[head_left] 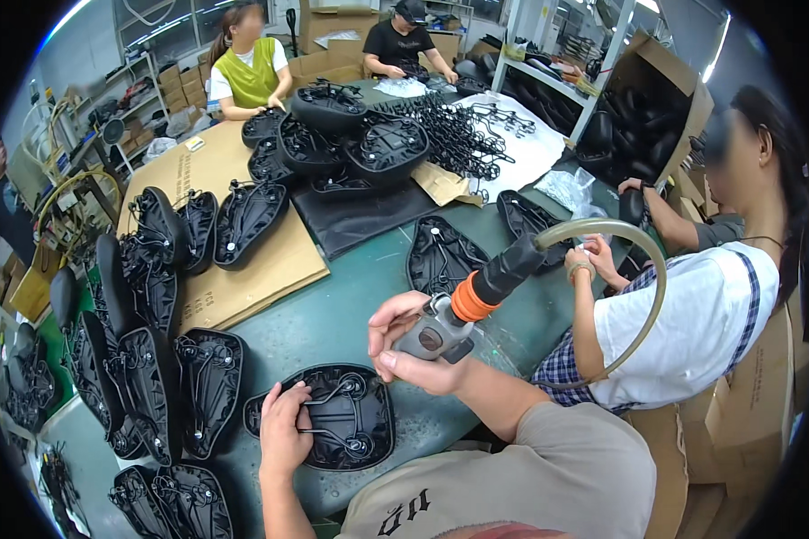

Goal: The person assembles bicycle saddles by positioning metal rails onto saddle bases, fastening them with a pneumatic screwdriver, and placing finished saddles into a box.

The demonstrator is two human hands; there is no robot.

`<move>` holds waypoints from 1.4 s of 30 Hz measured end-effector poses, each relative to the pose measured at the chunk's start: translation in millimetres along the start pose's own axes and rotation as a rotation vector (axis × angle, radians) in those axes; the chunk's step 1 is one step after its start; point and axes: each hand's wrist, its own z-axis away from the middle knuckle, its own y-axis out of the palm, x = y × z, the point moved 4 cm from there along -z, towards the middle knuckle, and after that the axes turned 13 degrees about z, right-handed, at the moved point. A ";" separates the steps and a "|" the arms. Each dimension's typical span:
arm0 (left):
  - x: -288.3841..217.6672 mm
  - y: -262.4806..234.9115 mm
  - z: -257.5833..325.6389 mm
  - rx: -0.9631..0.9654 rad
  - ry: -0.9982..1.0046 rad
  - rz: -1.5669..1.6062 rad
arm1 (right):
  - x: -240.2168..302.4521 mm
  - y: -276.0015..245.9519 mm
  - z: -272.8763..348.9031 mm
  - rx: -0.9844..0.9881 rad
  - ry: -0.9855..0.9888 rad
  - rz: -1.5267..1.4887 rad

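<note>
Lying underside up on the green worktable [310, 328], the black saddle [333, 442] sits close in front of the person's body, its narrow end to the left and its broad end to the right. That pose probably serves to bring the bent wire frame [358, 446] and its fixing points uppermost, open to a tool from above. The left hand [284, 431] grasps the narrow end, fingers curled over it beside the wire, most likely so the rounded shell does not rock or turn. The right hand [433, 373] is wrapped round a grey hose-fed tool [422, 337] with an orange collar [470, 298]; it is held up over the far right edge of the saddle, and whether its tip touches anything cannot be told from this angle. Its pale hose [662, 283] arcs off to the right, which seems to keep it off the work. So the saddle lies directly under the left hand, and to the left and near side of the right hand. Saddles with wires fitted [211, 391] stand packed at the left, perhaps to leave the near space free for handling, while another saddle [440, 256] lies on the far side of the tool, seemingly within easy reach
</note>
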 end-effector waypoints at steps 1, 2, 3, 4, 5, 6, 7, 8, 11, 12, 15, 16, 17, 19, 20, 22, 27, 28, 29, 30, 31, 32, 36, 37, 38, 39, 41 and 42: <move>-3.5 -1.3 -2.3 0.008 0.000 0.014 | -2.9 -0.2 0.0 -0.008 0.010 0.009; -12.4 -5.5 -7.4 0.029 -0.006 0.031 | -5.9 -2.0 -0.2 -0.012 0.018 -0.003; -18.4 -8.1 -11.4 0.050 -0.013 0.048 | -8.7 -3.2 -0.3 -0.016 0.026 -0.016; -18.4 -9.3 -12.4 0.073 -0.003 0.024 | -10.6 -2.5 -1.4 -0.015 0.022 -0.043; -24.2 -9.3 -16.5 0.077 -0.006 0.037 | -12.2 -2.5 -1.9 -0.018 0.033 -0.035; -34.0 -8.3 -22.1 0.093 -0.004 0.041 | -12.9 -2.0 -2.3 -0.015 0.034 -0.038; -42.8 -5.5 -26.2 0.104 -0.005 0.042 | -13.7 -2.1 -2.7 -0.008 0.035 -0.044; -49.5 -1.5 -28.6 0.115 0.043 0.027 | -15.8 -1.6 -2.8 -0.007 0.044 -0.038; -31.7 12.2 -22.8 0.005 0.047 -0.021 | -18.7 -1.2 -2.7 -0.015 0.046 -0.038; -29.4 13.3 -21.8 -0.027 0.088 -0.012 | -18.6 -2.1 -2.6 -0.012 0.051 -0.048; -24.0 19.2 -22.1 -0.025 0.094 -0.002 | -19.2 -6.0 -3.1 -0.028 0.072 -0.060; -23.9 20.9 -23.2 -0.021 0.092 0.002 | -18.2 -7.8 -2.6 -0.036 0.082 -0.069; -24.3 23.7 -23.5 0.014 0.106 0.020 | -17.8 -9.9 -2.5 -0.075 0.086 -0.055; -22.8 24.0 -21.7 -0.045 0.108 -0.018 | -18.5 -8.0 -5.9 -0.033 0.102 -0.032; -21.5 24.7 -19.1 -0.043 0.117 -0.031 | -16.8 -8.0 -7.0 -0.035 0.128 -0.039; -21.9 25.6 -19.1 -0.031 0.117 -0.029 | -14.0 -6.5 -10.4 -0.060 0.122 -0.032; -20.7 25.0 -20.6 -0.011 0.082 -0.035 | -18.5 -9.8 -6.6 -0.108 0.151 -0.057; -19.5 21.4 -14.4 -0.006 0.096 -0.049 | -22.9 -7.5 -5.0 -0.086 0.139 -0.046; -16.7 26.0 -17.6 -0.027 0.143 -0.059 | -26.8 -8.3 -6.6 -0.061 0.127 -0.042; -20.8 26.2 -19.6 -0.032 0.133 -0.071 | -21.2 -11.2 -7.2 -0.014 0.188 0.082; -14.7 29.2 -20.6 -0.053 0.128 -0.063 | -26.6 -12.2 -9.8 -0.036 0.140 0.118; -15.2 28.8 -24.5 -0.064 0.153 -0.013 | -25.0 -15.5 -10.2 0.025 0.138 0.234; -13.6 24.7 -18.5 -0.089 0.140 -0.021 | -33.0 -7.5 -15.6 -0.006 0.006 0.180; -11.8 27.0 -19.0 -0.103 0.139 -0.025 | -29.9 19.8 -8.7 -0.260 0.193 -0.169; -12.2 25.0 -16.5 -0.108 0.136 -0.054 | -32.0 23.9 -9.7 -0.233 0.215 -0.172; -12.3 23.6 -15.1 -0.121 0.126 -0.046 | -34.2 26.1 -9.7 -0.207 0.234 -0.171; -8.6 23.6 -12.6 -0.142 0.147 -0.041 | -37.8 33.3 -11.9 -0.174 0.257 -0.148; -6.3 23.1 -12.1 -0.147 0.132 -0.050 | -40.2 36.0 -12.4 -0.151 0.272 -0.111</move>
